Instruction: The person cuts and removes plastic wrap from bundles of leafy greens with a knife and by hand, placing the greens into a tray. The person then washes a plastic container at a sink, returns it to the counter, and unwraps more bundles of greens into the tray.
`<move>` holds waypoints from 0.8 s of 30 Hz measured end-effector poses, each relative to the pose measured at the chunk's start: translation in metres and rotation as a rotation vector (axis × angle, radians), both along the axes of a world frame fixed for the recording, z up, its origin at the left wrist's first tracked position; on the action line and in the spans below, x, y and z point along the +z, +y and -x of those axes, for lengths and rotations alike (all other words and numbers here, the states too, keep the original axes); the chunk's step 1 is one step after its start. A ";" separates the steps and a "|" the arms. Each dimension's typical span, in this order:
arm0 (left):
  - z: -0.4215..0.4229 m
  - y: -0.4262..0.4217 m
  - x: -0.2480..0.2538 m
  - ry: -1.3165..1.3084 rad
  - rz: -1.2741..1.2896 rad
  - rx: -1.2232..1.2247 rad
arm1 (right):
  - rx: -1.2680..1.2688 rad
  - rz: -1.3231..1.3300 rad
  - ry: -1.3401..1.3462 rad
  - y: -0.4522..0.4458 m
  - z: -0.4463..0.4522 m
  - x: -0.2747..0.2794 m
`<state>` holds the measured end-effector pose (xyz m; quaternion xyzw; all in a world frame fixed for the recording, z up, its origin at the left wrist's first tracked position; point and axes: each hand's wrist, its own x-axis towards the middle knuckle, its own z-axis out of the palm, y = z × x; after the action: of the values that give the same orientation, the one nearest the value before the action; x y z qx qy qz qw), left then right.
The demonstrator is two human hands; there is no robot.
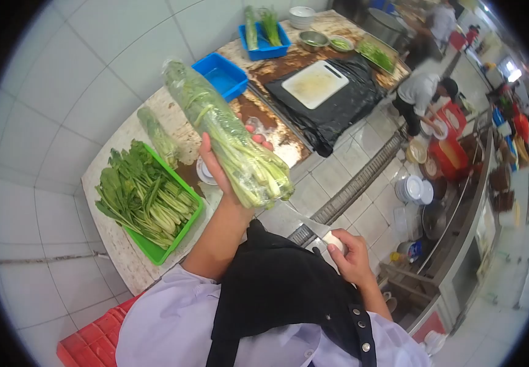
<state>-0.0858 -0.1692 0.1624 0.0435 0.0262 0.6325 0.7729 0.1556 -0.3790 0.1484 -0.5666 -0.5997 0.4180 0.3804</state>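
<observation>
My left hand (218, 168) is wrapped round a long bundle of leafy green vegetables (218, 131) in clear plastic film, its pale stalks pointing down toward me. In my right hand (351, 251) is the white handle of a knife (315, 229); its blade points up and left, close to the stalk ends, and whether it touches them I cannot tell. Left of the bundle, a green crate (196, 219) holds loose leafy greens (148, 199). Another wrapped bundle (159, 136) lies on the worn table (108, 168) behind the crate.
An empty blue tray (225, 78) and a blue tray (269, 52) with greens stand at the back. A white cutting board (315, 84) lies on black plastic (362, 92). A person (420, 95) bends over red tubs (449, 156) at the right, near stacked plates (411, 188).
</observation>
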 end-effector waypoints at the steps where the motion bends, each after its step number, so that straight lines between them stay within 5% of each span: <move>1: -0.010 -0.008 0.001 -0.006 -0.016 -0.012 | -0.021 0.001 0.003 -0.012 -0.011 -0.001; 24: -0.154 -0.131 0.002 0.317 -0.355 -0.029 | -0.138 0.020 0.048 -0.149 -0.119 0.004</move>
<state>0.0679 -0.3003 0.1639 0.2777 0.0350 0.6012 0.7485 0.2744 -0.5283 0.1520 -0.6001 -0.5457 0.4100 0.4171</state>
